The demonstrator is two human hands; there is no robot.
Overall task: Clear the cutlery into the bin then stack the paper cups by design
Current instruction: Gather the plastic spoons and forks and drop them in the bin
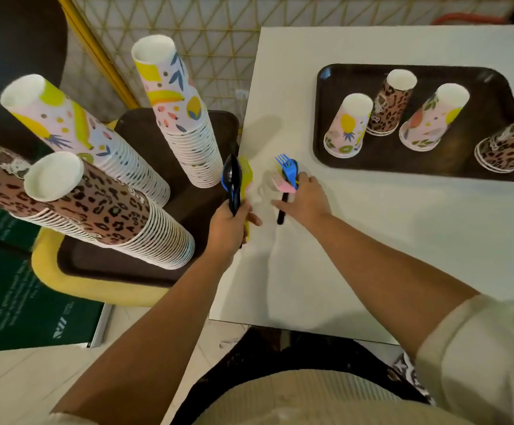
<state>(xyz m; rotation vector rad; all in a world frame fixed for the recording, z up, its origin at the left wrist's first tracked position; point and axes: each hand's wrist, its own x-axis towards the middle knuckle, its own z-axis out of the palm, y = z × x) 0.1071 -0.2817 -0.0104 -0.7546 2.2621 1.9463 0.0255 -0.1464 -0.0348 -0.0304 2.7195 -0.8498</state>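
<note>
My left hand [229, 223] grips a bundle of plastic cutlery [235, 179] at the white table's left edge: a black spoon, a blue piece and a yellow fork, heads pointing away from me. My right hand [306, 201] is closed on a second bunch of cutlery [287, 176] lying on the table: a blue fork, a pink fork and a black handle. On a dark tray [479, 75] at the back right stand upside-down paper cups: two fruit-print cups [346, 127] [433, 118] and two leopard-print cups [390, 102] [507, 145]. No bin is in view.
Left of the table [372, 240], a second dark tray [157, 240] on a yellow stool carries tall cup stacks: two fruit-print stacks [182, 118] [96, 139] and leopard-print stacks [111, 216]. A yellow-framed lattice screen [212, 32] stands behind. Tiled floor lies below.
</note>
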